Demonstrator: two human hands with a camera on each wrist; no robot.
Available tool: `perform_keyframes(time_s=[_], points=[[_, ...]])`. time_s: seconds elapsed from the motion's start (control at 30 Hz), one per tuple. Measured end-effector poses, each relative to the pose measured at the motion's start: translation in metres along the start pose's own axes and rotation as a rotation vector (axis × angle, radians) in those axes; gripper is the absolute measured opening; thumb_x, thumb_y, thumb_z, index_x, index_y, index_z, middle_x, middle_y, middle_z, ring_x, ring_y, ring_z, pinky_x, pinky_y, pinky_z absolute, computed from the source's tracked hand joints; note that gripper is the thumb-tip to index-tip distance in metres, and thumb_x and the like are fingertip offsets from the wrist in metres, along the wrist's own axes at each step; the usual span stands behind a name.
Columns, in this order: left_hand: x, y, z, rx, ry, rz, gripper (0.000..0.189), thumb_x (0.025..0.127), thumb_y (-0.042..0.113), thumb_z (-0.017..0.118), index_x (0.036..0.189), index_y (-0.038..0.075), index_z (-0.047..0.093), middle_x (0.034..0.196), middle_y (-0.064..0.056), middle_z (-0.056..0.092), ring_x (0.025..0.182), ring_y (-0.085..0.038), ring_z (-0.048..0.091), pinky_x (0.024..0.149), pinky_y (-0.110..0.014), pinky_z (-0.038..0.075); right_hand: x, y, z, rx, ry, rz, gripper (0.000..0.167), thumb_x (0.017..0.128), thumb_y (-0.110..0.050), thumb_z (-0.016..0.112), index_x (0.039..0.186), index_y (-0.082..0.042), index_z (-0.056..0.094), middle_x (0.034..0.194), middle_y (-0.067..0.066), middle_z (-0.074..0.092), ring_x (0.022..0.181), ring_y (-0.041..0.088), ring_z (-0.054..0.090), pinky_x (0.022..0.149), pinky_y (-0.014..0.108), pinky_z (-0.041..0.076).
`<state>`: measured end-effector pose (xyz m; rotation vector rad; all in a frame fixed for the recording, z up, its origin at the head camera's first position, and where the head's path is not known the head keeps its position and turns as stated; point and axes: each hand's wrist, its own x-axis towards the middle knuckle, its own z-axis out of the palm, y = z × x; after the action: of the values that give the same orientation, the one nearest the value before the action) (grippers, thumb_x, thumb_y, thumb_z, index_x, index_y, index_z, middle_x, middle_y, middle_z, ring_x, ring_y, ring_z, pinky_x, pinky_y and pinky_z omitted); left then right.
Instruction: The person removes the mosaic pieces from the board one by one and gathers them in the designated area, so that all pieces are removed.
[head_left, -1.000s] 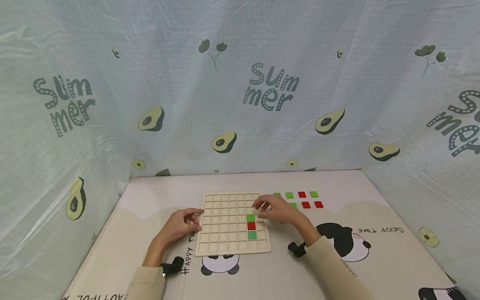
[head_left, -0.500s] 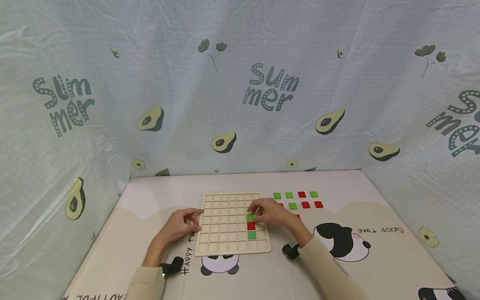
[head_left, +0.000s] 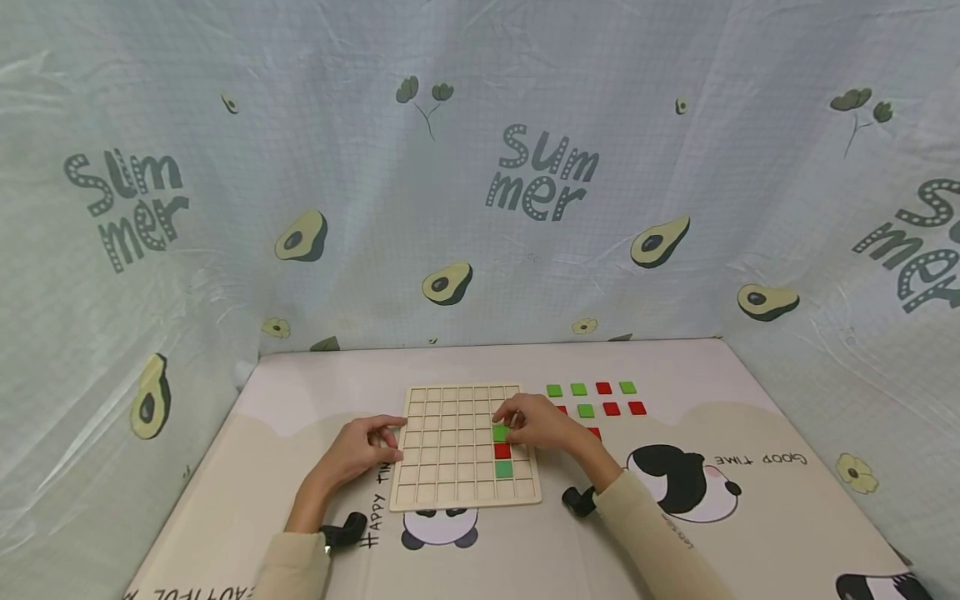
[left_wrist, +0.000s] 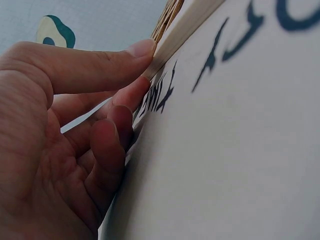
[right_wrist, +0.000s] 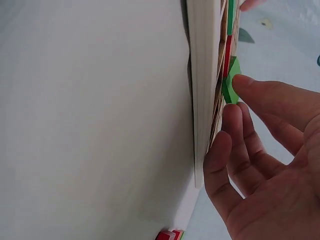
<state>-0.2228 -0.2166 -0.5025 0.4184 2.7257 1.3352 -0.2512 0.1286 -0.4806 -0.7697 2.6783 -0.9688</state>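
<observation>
A light wooden grid board [head_left: 442, 454] lies on the table. In one of its right-hand columns sit a green tile [head_left: 500, 433], a red tile [head_left: 502, 451] and a darker green tile [head_left: 504, 469]. My right hand [head_left: 540, 421] pinches the uppermost green tile, thumb on its near side; in the right wrist view this tile [right_wrist: 231, 82] stands tilted against the board. At the board's left edge, my left hand [head_left: 358, 446] rests thumb and forefinger tips, spread apart. The left wrist view shows the thumb [left_wrist: 100, 65] straight along to the wooden edge, other fingers loosely bent.
Several loose green and red tiles, among them a red tile [head_left: 603, 388] and a green tile [head_left: 627, 387], lie in rows right of the board. A printed cloth [head_left: 750, 483] covers the table. A patterned curtain [head_left: 360, 208] encloses the back and sides.
My right hand has moved left and slightly toward me, from beside the column onto the upper green tile, which it now pinches. My left hand and the board have stayed put.
</observation>
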Motion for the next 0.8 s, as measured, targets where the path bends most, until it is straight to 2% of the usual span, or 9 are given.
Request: perform_keyframes(time_s=[0.2,0.4,0.67,0.8], points=[[-0.0005,0.0003,-0.0001,-0.013,-0.001,-0.004,0.052,0.079,0.008,0.081,0.13,0.0,0.069,0.083,-0.001,0.065,0.065,-0.011,0.049,0.063,-0.023,0.04,0.0014,-0.0011,0.001,-0.034,-0.006,0.008,0.021,0.088,-0.006,0.076,0.107,-0.014,0.08,0.103,-0.003,0.069,0.09,0.012,0.059,0.079,0.029,0.051],[-0.0003,0.0003,-0.0001,-0.024,-0.002,-0.006,0.053,0.079,0.007,0.082,0.13,0.0,0.069,0.083,-0.001,0.065,0.064,-0.011,0.049,0.063,-0.023,0.04,0.0,-0.003,0.0001,-0.018,-0.018,0.014,0.02,0.089,-0.007,0.076,0.106,-0.016,0.077,0.101,-0.004,0.069,0.089,0.013,0.06,0.078,0.029,0.052],[-0.0005,0.0009,-0.0004,-0.017,-0.001,-0.005,0.052,0.079,0.008,0.081,0.13,0.0,0.069,0.083,-0.001,0.065,0.065,-0.011,0.049,0.063,-0.023,0.039,-0.0027,-0.0038,-0.0007,0.016,-0.008,0.025,0.019,0.095,-0.007,0.064,0.105,-0.019,0.075,0.097,-0.005,0.07,0.085,0.014,0.059,0.074,0.028,0.05],[-0.0003,0.001,-0.0002,-0.017,0.001,-0.01,0.053,0.079,0.007,0.082,0.13,0.0,0.069,0.083,-0.001,0.065,0.065,-0.011,0.049,0.063,-0.023,0.04,-0.0035,-0.0038,-0.0009,0.007,0.001,0.012,0.018,0.097,-0.008,0.063,0.105,-0.018,0.075,0.094,-0.004,0.068,0.082,0.013,0.058,0.072,0.027,0.049]])
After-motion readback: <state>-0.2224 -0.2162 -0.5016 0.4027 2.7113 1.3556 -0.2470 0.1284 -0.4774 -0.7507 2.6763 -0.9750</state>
